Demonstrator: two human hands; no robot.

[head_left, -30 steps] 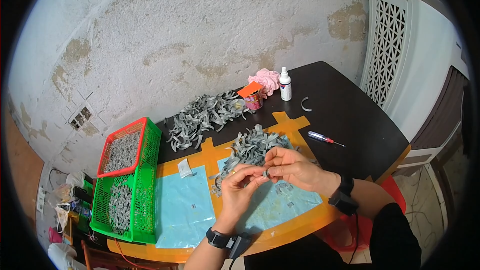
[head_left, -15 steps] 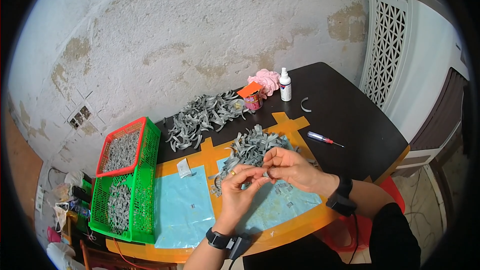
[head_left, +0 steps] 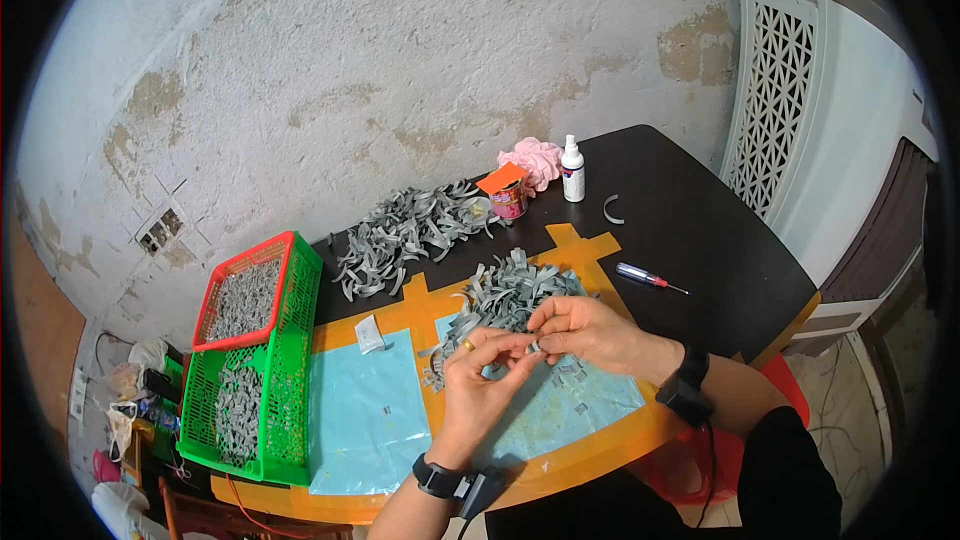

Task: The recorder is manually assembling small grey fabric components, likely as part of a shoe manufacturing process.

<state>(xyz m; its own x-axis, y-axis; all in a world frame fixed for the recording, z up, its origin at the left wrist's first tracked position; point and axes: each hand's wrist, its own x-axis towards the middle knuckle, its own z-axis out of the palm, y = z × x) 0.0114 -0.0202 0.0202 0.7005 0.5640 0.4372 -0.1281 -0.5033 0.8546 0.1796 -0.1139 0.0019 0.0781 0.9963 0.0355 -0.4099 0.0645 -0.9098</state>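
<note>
My left hand (head_left: 480, 380) and my right hand (head_left: 590, 338) meet over the blue sheet (head_left: 540, 410) on the table. Their fingertips pinch a small grey piece (head_left: 534, 348) between them; fingers cover most of it, so its exact kind cannot be made out. Just beyond the fingers lies a heap of curved grey strips (head_left: 515, 285). Several tiny grey pieces (head_left: 570, 372) are scattered on the sheet beside my right hand.
A larger pile of grey strips (head_left: 400, 235) lies by the wall. At left, a red basket (head_left: 290, 270) rests on a green basket (head_left: 285, 410), both holding small grey pieces. A screwdriver (head_left: 645, 276), white spray bottle (head_left: 572, 175), tin (head_left: 508, 202) and pink cloth (head_left: 535, 160) are at right and back.
Both hands stay in nearly the same place, still pinching the small piece. Their fingertips have shifted slightly, and a bit more of the piece shows between them.
</note>
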